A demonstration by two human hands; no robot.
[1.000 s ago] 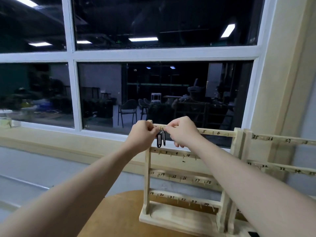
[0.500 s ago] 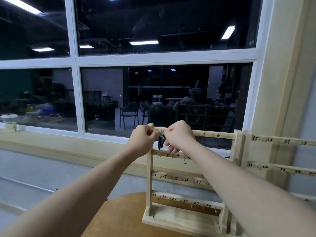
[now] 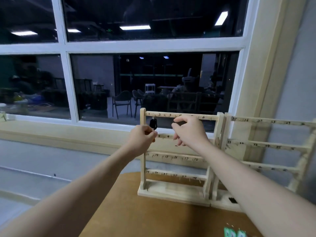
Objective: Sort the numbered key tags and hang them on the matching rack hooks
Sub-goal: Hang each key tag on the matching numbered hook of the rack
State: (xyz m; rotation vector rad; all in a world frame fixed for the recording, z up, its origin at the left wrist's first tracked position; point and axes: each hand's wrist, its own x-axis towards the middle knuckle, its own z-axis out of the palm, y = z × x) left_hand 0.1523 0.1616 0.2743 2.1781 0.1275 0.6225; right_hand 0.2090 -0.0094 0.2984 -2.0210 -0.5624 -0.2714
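Black oval key tag [image 3: 153, 123] hangs on hook by number 1, top bar of pale wooden rack with numbered hooks [image 3: 181, 115]. My left hand [image 3: 142, 139] just under tag, fingers curled; cannot tell if they pinch its bottom edge. My right hand [image 3: 189, 130] near top bar, by numbers 3 and 4, thumb and finger apart, holding nothing. Rack stands on brown round wooden table [image 3: 145, 211]. Second same rack [image 3: 266, 146] beside it on right. Green tags [image 3: 235, 234] at table's near edge.

Both arms reach forward; left hand [image 3: 142, 136] loosely fisted, right hand [image 3: 189, 131] with fingers relaxed, apart
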